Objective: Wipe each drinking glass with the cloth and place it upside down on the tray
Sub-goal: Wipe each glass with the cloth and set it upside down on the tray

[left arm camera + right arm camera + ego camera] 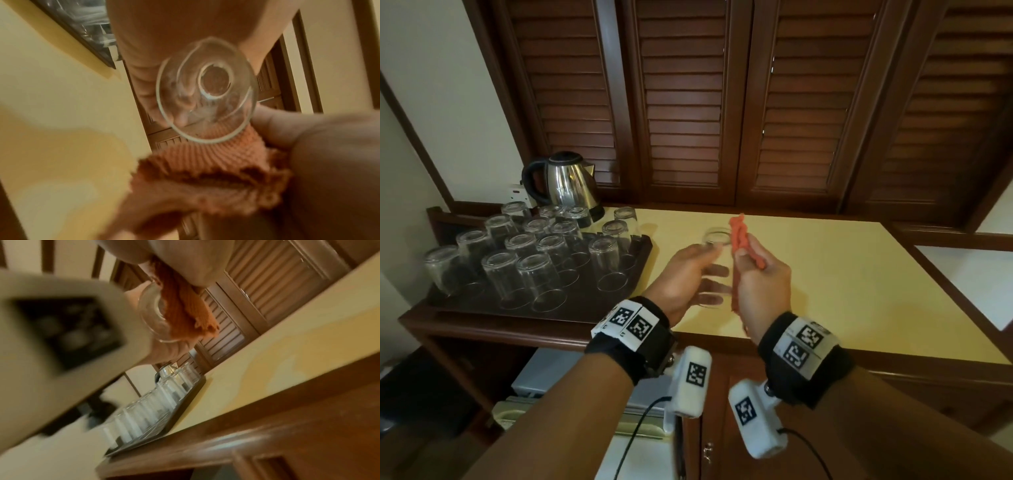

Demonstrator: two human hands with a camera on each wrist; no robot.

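My left hand [681,274] curls round a drinking glass [714,260] above the yellow tabletop [859,274]. My right hand [760,287] clutches the orange cloth [739,233] against its side. Farther left, upturned glasses [530,253] crowd the dark tray [643,246], with a kettle [565,181] behind.

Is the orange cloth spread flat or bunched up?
Bunched: the cloth is gathered into a crumpled strip in the right hand, beside the glass.

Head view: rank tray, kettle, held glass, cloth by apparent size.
1. tray, widest by far
2. kettle
3. cloth and held glass: similar, unranked. Both are partly hidden by the left hand and right hand, and nearer the camera.
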